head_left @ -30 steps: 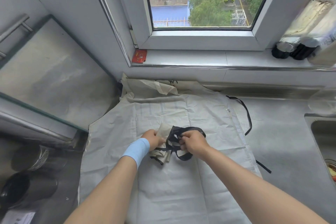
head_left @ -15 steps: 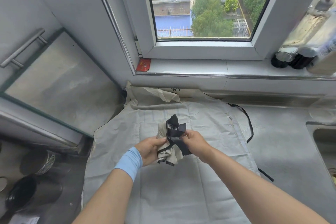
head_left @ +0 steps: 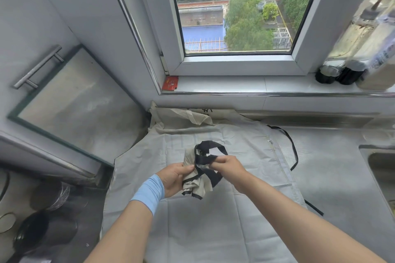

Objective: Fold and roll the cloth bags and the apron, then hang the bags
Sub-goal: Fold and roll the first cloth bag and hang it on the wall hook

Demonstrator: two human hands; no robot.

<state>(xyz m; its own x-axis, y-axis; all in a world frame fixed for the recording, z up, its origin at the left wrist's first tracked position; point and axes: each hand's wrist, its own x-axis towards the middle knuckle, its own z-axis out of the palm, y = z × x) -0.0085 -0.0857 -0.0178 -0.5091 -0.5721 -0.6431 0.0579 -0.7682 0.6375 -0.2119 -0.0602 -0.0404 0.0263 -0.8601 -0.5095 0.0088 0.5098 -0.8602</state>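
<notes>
A rolled beige cloth bag with black straps is lifted above the counter. My left hand, blue band on the wrist, grips the roll from the left. My right hand pinches a black strap that wraps around the roll; a loop of strap stands above it. Under both hands a pale grey apron lies spread flat, its black tie trailing to the right. Another beige cloth bag lies crumpled at the back by the wall.
A steel sink sits at the right edge. Dark bottles stand on the window sill. A glass-fronted cabinet door with a bar handle is on the left, with dark pots below it. A red packet rests on the sill's left end.
The rolled bag rose off the apron into both hands. The right hand drew the black strap around it, and the strap loop now stands wider above the roll.
</notes>
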